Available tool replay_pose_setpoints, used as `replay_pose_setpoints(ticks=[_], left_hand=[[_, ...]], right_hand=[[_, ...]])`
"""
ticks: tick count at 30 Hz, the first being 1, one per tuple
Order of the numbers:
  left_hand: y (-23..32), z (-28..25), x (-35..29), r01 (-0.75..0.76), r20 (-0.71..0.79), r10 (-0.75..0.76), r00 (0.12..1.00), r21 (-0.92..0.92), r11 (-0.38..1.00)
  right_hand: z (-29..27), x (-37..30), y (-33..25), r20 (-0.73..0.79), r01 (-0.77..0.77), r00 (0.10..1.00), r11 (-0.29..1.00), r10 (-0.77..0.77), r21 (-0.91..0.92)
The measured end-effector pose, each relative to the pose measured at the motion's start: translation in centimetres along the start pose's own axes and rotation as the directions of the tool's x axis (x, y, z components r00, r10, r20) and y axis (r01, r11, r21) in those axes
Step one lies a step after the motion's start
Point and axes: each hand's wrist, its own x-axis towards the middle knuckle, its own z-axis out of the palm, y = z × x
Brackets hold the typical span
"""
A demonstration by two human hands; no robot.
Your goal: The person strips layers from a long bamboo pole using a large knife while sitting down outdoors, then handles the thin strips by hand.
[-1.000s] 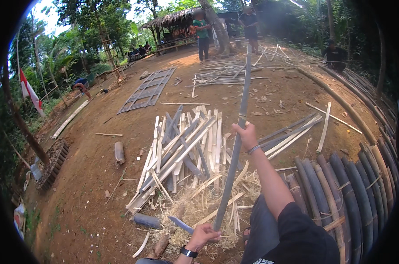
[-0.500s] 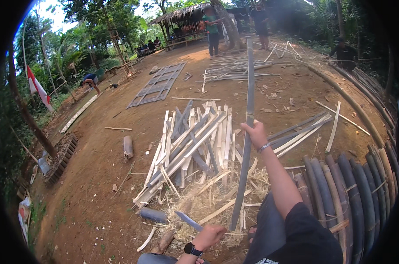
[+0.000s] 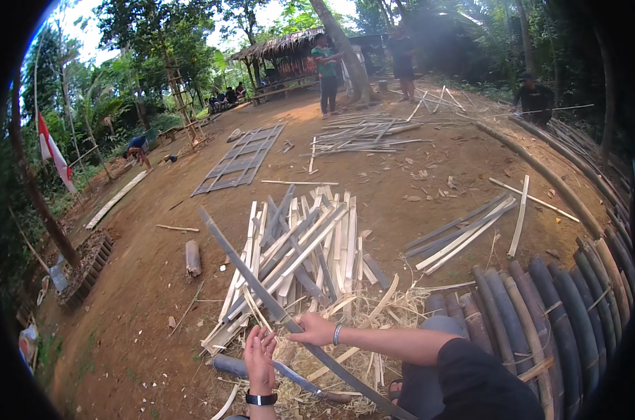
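Note:
My right hand (image 3: 313, 329), with a bracelet at the wrist, is closed around a long dark bamboo strip (image 3: 247, 273). The strip slants from upper left down to my legs at lower right. Close by, my left hand (image 3: 259, 357), wearing a black watch, is raised with its fingers apart and holds nothing. Behind it a knife (image 3: 296, 379) with a bluish blade and brown handle lies low over the shavings, beside a short dark bamboo piece (image 3: 229, 365). Pale curly shavings (image 3: 394, 336) cover the ground beneath my hands.
Ahead lies a heap of split bamboo strips (image 3: 331, 238). Whole bamboo poles (image 3: 562, 315) line my right side. Farther off are a bamboo lattice (image 3: 240, 159), more strips (image 3: 363, 133), several people and a thatched shelter (image 3: 282, 49). A bamboo log (image 3: 192, 257) lies left.
The bamboo strip has swung from upright to a leftward slant, with my right hand lower and farther left. My left hand has let go of the knife, opened and moved left.

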Motion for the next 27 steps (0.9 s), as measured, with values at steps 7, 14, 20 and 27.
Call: replay_pose_setpoints(ticks=[7,14,20,27], left_hand=[[0.0,-1.9,1.5,0.023,-0.137,-0.036,0.99,-0.095,0.995],[-1.3,-4.9,2.3,0.115,-0.258,-0.164,0.952,-0.195,0.974],[-1.0,-5.5,2.3,0.063,-0.323,-0.129,0.938,-0.205,0.977],[1.1,-9.0,3.3,-0.116,-0.528,0.021,0.849,-0.148,0.982]], right_hand=[[5.1,0.6,1.5,0.167,-0.039,0.986,0.997,0.028,0.061],[7.3,0.3,1.9,0.26,0.036,0.965,0.999,-0.027,-0.029],[7.3,-0.2,1.3,0.217,0.091,0.973,0.993,-0.073,-0.072],[7.8,-2.6,-1.1,0.383,-0.239,0.901,0.97,0.204,0.047]])
